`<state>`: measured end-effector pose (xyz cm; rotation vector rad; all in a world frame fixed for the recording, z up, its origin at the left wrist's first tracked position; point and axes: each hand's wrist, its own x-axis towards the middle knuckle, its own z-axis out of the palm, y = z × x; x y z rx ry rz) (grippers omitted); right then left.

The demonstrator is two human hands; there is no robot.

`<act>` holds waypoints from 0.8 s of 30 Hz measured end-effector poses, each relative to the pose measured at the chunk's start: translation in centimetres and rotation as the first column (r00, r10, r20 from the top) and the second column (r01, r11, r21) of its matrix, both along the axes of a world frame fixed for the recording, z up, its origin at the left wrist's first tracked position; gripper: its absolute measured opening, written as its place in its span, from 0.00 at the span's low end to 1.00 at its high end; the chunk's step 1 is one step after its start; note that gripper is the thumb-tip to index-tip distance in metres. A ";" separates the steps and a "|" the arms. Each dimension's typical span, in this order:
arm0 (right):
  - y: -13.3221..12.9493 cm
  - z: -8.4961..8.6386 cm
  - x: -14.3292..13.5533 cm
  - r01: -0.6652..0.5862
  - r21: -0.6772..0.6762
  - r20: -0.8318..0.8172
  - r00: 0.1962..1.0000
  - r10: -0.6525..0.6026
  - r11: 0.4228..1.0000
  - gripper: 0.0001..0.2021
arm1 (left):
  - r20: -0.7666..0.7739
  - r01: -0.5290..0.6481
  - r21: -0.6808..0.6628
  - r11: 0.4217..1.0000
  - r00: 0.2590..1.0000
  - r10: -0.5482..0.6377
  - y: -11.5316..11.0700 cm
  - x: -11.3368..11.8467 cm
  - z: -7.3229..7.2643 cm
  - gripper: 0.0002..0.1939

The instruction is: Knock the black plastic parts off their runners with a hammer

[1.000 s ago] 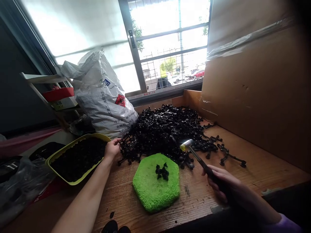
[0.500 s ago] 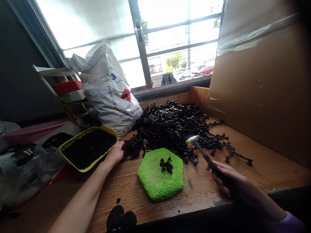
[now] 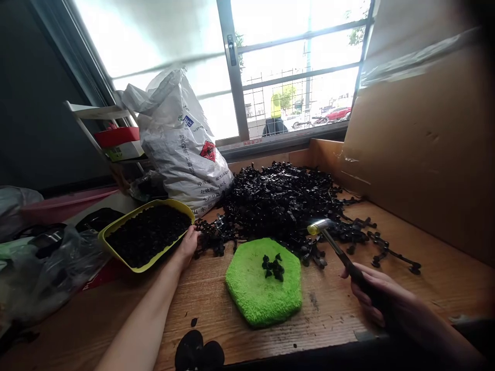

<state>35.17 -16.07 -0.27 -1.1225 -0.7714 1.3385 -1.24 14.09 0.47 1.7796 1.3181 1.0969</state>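
My right hand is wrapped round the dark handle of a small hammer. Its head, metal with a yellow face, hangs in the air to the right of a green hexagonal pad. A small cluster of black parts lies on that pad. On the left, my left hand rests between the yellow tub and a loose bunch of black parts. Its fingertips are mostly hidden, so whether they grip any part is unclear.
Behind the pad rises a large heap of black parts, with strays to its right. A white sack stands by the window, and a cardboard sheet walls the right side. Black round pieces lie at the front edge.
The view has shifted, so everything sits slightly further right. Both hands keep nearly the same places relative to the table, and the hammer is still held up beside the pad.
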 end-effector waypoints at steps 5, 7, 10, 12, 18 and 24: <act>0.4 -1.0 0.5 0.009 -0.008 -0.011 1.000 -0.009 1.000 0.16 | 0.018 0.145 -0.032 0.989 0.989 -0.144 0.9 0.1 1.3 0.17; 0.3 -1.0 0.5 0.014 -0.010 -0.022 1.000 -0.014 1.000 0.15 | -0.043 0.126 0.061 0.990 0.991 -0.123 1.3 -0.1 2.3 0.20; 0.0 -0.3 0.1 0.034 -0.015 -0.047 0.998 -0.034 0.999 0.12 | -0.258 0.093 0.261 0.961 0.966 -0.024 1.1 -0.3 3.7 0.21; -0.2 0.1 -0.2 0.044 -0.021 -0.068 0.997 -0.045 0.999 0.11 | -0.378 0.110 0.392 0.913 0.925 0.051 0.4 -0.4 4.6 0.21; 0.0 -0.1 -0.2 0.093 -0.005 -0.056 0.994 -0.094 0.996 0.12 | -0.551 0.098 0.332 0.938 0.828 0.109 -0.9 -1.5 5.2 0.23; -0.2 0.0 0.0 0.055 -0.001 -0.079 0.995 -0.055 0.998 0.11 | -0.583 -0.030 0.280 0.960 0.788 0.195 -0.6 -4.3 4.4 0.24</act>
